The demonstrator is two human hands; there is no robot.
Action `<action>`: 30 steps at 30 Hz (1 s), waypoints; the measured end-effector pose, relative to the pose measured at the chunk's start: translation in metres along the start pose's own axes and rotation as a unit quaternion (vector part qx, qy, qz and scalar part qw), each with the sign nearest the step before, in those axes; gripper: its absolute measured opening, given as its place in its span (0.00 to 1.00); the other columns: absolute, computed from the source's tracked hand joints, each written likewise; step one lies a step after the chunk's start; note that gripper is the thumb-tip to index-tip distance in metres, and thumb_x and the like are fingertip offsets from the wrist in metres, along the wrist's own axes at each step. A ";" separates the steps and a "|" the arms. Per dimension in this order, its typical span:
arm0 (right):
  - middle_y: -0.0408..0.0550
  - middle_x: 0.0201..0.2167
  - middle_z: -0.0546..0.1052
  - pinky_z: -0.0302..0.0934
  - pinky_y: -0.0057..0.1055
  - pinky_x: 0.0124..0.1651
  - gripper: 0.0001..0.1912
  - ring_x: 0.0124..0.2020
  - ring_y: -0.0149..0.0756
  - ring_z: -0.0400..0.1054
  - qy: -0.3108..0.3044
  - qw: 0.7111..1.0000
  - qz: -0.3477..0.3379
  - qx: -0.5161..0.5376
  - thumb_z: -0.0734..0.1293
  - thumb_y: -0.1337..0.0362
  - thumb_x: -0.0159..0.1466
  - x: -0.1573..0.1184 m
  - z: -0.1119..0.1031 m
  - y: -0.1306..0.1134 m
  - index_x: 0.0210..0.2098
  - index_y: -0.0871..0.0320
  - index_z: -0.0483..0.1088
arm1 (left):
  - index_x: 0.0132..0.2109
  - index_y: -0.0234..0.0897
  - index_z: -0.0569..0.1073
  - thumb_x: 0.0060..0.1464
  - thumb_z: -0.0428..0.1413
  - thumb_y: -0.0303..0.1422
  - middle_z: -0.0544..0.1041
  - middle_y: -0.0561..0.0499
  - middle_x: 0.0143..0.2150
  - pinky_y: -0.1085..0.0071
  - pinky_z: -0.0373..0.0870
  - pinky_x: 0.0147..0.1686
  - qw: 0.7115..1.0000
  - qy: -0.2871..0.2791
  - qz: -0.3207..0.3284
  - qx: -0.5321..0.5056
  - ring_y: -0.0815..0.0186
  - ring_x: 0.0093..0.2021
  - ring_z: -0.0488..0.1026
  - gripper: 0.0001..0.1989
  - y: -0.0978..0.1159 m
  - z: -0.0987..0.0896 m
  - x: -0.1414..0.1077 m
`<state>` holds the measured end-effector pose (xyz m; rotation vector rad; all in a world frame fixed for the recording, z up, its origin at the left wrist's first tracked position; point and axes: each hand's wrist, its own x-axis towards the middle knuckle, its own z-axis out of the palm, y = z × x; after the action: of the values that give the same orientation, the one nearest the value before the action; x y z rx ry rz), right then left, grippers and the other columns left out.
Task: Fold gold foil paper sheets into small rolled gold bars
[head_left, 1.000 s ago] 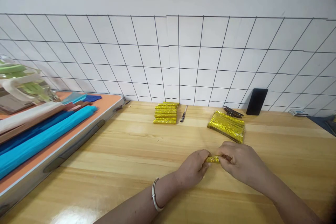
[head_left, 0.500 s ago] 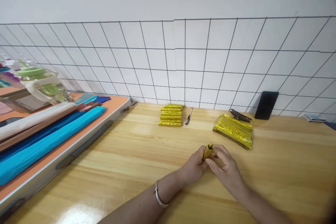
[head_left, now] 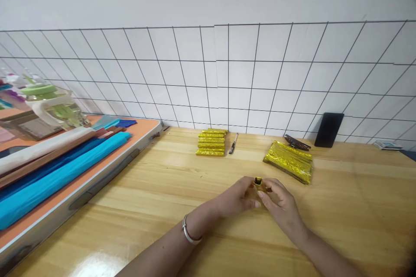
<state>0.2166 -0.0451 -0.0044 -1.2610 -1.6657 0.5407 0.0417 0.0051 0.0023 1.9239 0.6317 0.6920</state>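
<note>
A small square tube of shiny gold foil paper (head_left: 259, 183) is held upright-tilted above the table, its open end facing me. My right hand (head_left: 282, 205) pinches it from the right, thumb on the near side and index finger behind. My left hand (head_left: 238, 199) is curled at the tube's left side, fingertips at its upper edge and thumb lower down near its base; some fingers are hidden. Further back lies a row of several gold foil rolls (head_left: 210, 145) beside a pen-like tool (head_left: 233, 143). To the right sits a stack of flat gold foil sheets (head_left: 288, 161).
A dark hair claw clip (head_left: 297, 143) lies behind the sheets, and a black phone-like slab (head_left: 329, 130) leans on the wall. On the left, an orange-topped surface (head_left: 143, 126) carries rolled coloured paper (head_left: 65, 177), a box and a green-lidded bottle (head_left: 52, 101).
My left thumb has come away from the tube's side and moved lower, and the left wrist has shifted left. The tube's mouth looks squarer and turned more toward me.
</note>
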 end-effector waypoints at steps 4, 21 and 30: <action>0.49 0.42 0.73 0.64 0.33 0.45 0.14 0.42 0.38 0.67 -0.032 0.998 0.040 0.037 0.62 0.59 0.62 0.001 0.001 0.001 0.45 0.56 0.69 | 0.51 0.36 0.67 0.51 0.58 0.36 0.70 0.44 0.46 0.69 0.65 0.40 0.995 0.068 -0.006 -0.078 0.65 0.43 0.68 0.21 0.006 -0.016 0.003; 0.48 0.41 0.74 0.61 0.35 0.45 0.12 0.43 0.39 0.66 -0.110 0.993 -0.007 -0.028 0.58 0.59 0.65 0.003 0.002 0.006 0.42 0.56 0.69 | 0.40 0.33 0.72 0.48 0.61 0.41 0.73 0.49 0.33 0.72 0.66 0.32 0.976 0.163 0.003 -0.147 0.70 0.30 0.68 0.17 0.004 0.009 0.004; 0.50 0.41 0.74 0.61 0.37 0.46 0.13 0.43 0.40 0.67 -0.110 0.991 -0.014 -0.071 0.57 0.61 0.65 0.002 0.003 0.001 0.44 0.57 0.68 | 0.40 0.34 0.72 0.51 0.58 0.40 0.72 0.48 0.36 0.70 0.67 0.37 0.966 0.158 0.000 -0.203 0.68 0.35 0.70 0.14 -0.010 0.017 0.003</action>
<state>0.2146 -0.0426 -0.0060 -1.3163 -1.9315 0.5677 0.0545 0.0004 -0.0122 1.4478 0.6270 1.0527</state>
